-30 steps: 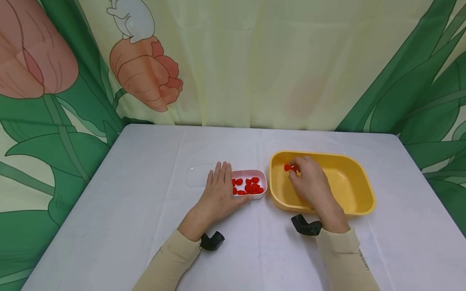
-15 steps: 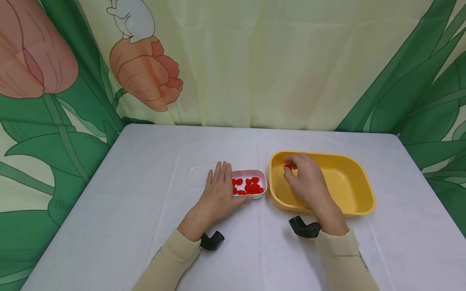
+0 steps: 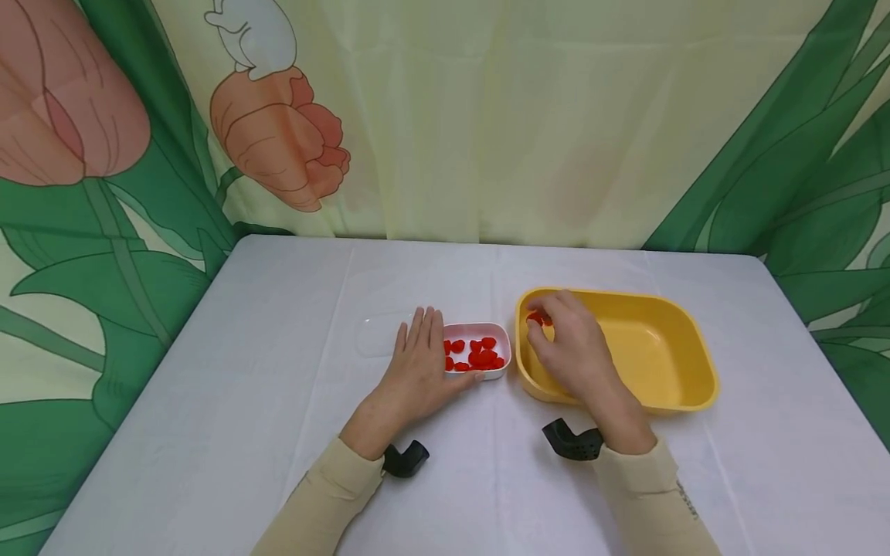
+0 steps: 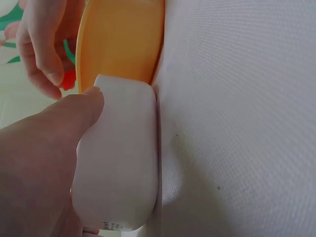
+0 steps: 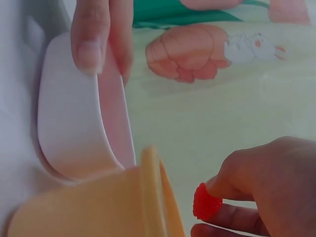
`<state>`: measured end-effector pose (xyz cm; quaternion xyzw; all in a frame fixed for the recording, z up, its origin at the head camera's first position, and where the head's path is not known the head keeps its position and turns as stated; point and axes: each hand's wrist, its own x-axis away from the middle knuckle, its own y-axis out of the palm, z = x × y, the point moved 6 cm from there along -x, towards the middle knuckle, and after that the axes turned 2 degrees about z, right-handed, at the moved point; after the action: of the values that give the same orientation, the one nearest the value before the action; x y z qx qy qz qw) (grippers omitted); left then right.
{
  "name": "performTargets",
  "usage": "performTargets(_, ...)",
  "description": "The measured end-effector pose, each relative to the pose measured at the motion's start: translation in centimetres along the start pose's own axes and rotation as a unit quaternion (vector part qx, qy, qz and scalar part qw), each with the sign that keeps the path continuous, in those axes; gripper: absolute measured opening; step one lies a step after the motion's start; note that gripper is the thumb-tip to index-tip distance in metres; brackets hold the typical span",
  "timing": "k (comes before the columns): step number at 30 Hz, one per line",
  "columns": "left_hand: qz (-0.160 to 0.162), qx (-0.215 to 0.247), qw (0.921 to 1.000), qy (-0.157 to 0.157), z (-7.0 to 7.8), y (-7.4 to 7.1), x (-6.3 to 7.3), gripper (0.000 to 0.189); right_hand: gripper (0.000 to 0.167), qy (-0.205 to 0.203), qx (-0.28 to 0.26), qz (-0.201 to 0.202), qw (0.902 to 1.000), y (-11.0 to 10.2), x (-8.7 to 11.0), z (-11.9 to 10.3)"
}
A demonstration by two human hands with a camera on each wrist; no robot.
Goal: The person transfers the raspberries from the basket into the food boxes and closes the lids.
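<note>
My right hand (image 3: 573, 347) pinches a bumpy red raspberry (image 5: 206, 202) between thumb and fingers, above the left end of a yellow tub (image 3: 653, 363). A second red bit may show by the fingers in the head view; I cannot tell. My left hand (image 3: 413, 371) lies with straight fingers across the left part of a small white box (image 4: 118, 153) with a pink inside. Its thumb (image 5: 90, 57) rests on the box's near rim. Several red raspberries (image 3: 484, 358) lie in the box; the hand hides its left end.
A clear, flat, lid-like piece (image 3: 378, 333) lies on the white tablecloth (image 3: 278, 324), left of the box. The tub stands just right of the box. Behind the table hangs a printed curtain (image 3: 487, 123).
My right hand, still pinching red, has moved left over the tub toward the box. The left hand and the box have stayed in place.
</note>
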<state>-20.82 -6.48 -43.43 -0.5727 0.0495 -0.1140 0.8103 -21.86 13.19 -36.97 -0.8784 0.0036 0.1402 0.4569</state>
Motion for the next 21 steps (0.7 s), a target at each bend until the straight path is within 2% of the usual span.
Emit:
performTargets(9, -0.002, 0.002, 1.0, 0.0, 0.0, 0.1, -0.1, 0.111, 0.022, -0.077, -0.006, -0.002, 0.997, 0.9, 0.8, -2.5)
performTargets(17, 0.001, 0.006, 1.0, 0.002, 0.0, 0.0, -0.1, 0.112, 0.024, -0.155, 0.003, 0.007, 0.9878, 1.9, 1.1, -4.3)
performTargets(21, 0.003, 0.013, 0.9999, 0.006, 0.0, 0.0, 0.0, 0.112, 0.023, -0.172, 0.003, 0.0, 0.9851, 2.5, 1.2, -4.7)
